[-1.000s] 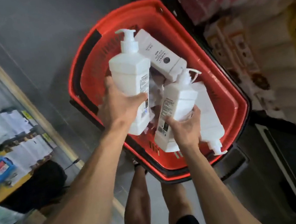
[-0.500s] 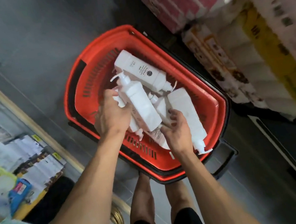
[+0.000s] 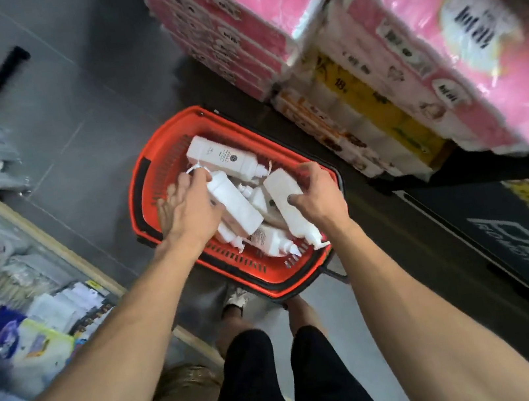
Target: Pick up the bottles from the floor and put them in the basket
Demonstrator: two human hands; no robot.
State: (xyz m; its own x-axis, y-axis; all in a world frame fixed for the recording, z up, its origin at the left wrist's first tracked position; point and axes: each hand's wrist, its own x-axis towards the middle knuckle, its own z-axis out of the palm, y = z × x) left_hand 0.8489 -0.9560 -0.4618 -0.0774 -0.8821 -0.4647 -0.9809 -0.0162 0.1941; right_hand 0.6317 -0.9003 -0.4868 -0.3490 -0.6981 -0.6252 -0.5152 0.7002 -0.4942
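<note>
a: where are the bottles (image 3: 239, 204)?
b: white pump ones, piled inside the red basket (image 3: 134, 203) on the grey floor (image 3: 77, 119).
a: and each grip?
b: left hand (image 3: 188, 212) fingers spread, right hand (image 3: 319, 195) loosely curled, both above the pile, holding nothing.

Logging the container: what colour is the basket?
The basket is red-orange; head view shows it best.
</note>
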